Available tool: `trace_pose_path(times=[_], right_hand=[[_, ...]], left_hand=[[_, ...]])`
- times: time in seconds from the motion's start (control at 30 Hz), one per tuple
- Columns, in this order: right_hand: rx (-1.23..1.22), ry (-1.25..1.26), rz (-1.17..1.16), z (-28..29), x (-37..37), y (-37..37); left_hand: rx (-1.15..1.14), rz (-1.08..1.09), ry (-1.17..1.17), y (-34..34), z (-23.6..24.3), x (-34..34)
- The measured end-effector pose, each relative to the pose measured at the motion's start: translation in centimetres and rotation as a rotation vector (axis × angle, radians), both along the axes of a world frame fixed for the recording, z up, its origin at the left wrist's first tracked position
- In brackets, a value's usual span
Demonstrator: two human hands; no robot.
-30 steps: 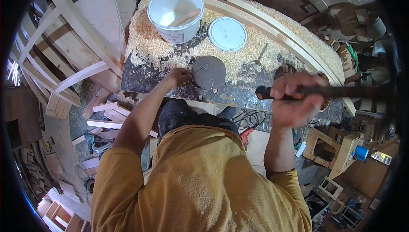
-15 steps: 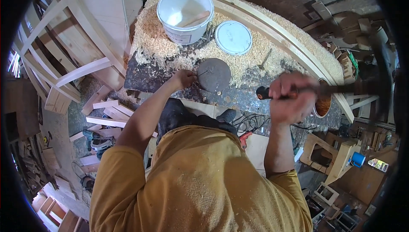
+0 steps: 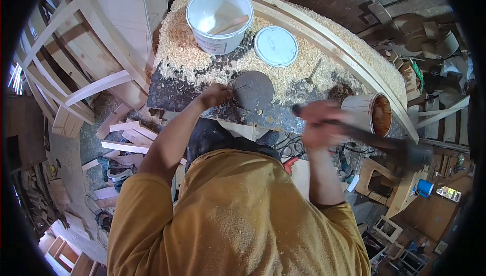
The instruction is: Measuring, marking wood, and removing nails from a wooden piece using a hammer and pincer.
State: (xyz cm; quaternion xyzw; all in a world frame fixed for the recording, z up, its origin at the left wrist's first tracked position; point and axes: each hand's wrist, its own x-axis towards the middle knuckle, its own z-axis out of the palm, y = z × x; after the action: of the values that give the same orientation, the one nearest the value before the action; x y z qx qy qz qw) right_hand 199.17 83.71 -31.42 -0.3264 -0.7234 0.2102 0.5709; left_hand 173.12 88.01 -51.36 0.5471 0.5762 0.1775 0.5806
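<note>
My left hand [image 3: 214, 95] is closed in a pinch at the left edge of a round, dark grey disc [image 3: 257, 92] on the workbench. From its fingertips a thin nail [image 3: 242, 87] sticks out over the disc. To the right of the disc, my right hand [image 3: 324, 124] grips a hammer [image 3: 369, 138] by its dark handle. Motion smears both this hand and the hammer, whose head points away to the right, past the bench edge. Behind the right hand lies a white bucket [image 3: 357, 108] on its side, stained reddish-brown inside.
Wood shavings [image 3: 177, 48] cover much of the bench [image 3: 172, 91]. On it are a white bucket [image 3: 215, 43] with a wooden stick [image 3: 232, 24], its round lid [image 3: 276, 45] and a thin metal tool [image 3: 315, 71]. Long boards [image 3: 329, 45] run along the far side. Curved wooden frames stand left.
My right hand has moved left and slightly down with the hammer, and the hammer head has swung down, uncovering the tipped bucket. My left hand stays at the disc.
</note>
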Motion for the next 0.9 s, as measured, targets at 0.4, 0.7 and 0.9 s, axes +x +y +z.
trace_pose_path(times=[0.4,0.7,0.9], right_hand=[[-0.251,0.686,0.325,-0.5,-0.9,1.5],[-1.106,-0.374,-0.290,-13.8,8.0,-5.9],[-1.245,-0.075,-0.500,-14.2,12.6,-10.5]], left_hand=[[-0.064,0.023,0.128,0.8,-2.9,-0.1],[0.005,0.188,0.028,2.2,-1.2,1.4],[0.074,0.369,0.189,11.0,3.7,7.2]])
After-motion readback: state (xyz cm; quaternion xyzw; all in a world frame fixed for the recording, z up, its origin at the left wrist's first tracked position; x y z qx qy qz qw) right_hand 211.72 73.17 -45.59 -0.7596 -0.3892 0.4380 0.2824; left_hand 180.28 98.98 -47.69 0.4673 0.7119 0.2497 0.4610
